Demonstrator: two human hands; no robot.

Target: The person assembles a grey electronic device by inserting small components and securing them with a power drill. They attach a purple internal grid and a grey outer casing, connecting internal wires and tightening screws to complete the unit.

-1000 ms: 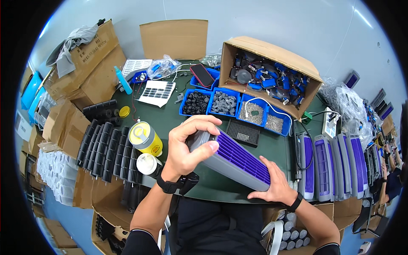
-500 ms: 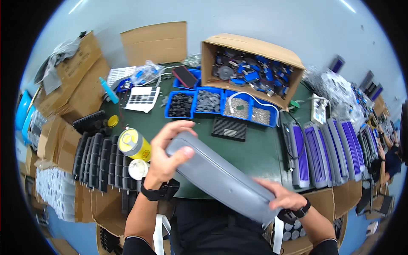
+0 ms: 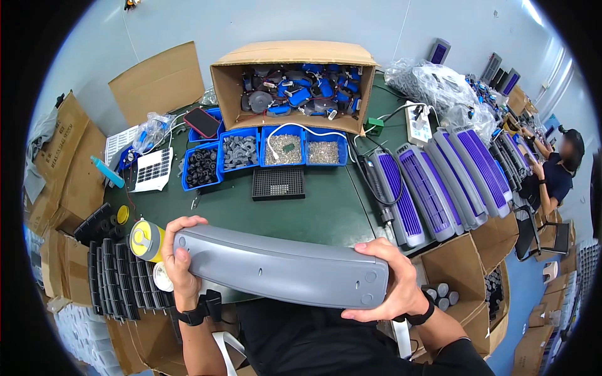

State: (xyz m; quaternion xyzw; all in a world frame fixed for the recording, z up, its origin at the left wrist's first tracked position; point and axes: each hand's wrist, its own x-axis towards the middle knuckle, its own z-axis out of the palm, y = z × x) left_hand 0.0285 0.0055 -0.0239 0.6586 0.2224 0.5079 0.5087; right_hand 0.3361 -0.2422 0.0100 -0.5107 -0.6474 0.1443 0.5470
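A long, slightly curved grey plastic housing (image 3: 282, 266) lies across my two hands above the near edge of the table. Its smooth side faces up, with round marks near the ends and small slots along it. My left hand (image 3: 179, 260) grips the left end, thumb on top. Around the right end wraps my right hand (image 3: 398, 282), fingers on the upper edge and thumb along the lower one. To the right stands a row of similar grey housings with purple grilles (image 3: 433, 188). Beside my left hand is a yellow and grey bottle (image 3: 146, 239).
Blue bins (image 3: 239, 150) of small black, grey and metal parts stand behind a black perforated tray (image 3: 278, 183). Behind them, a cardboard box (image 3: 229, 94) holds blue wired parts. Black ribbed parts (image 3: 119, 272) line the left; a co-worker (image 3: 558, 169) sits far right.
The housing has turned from a steep slant to nearly level, and its marked and slotted face shows more plainly. My right hand has come up, and the whole view has swung right.
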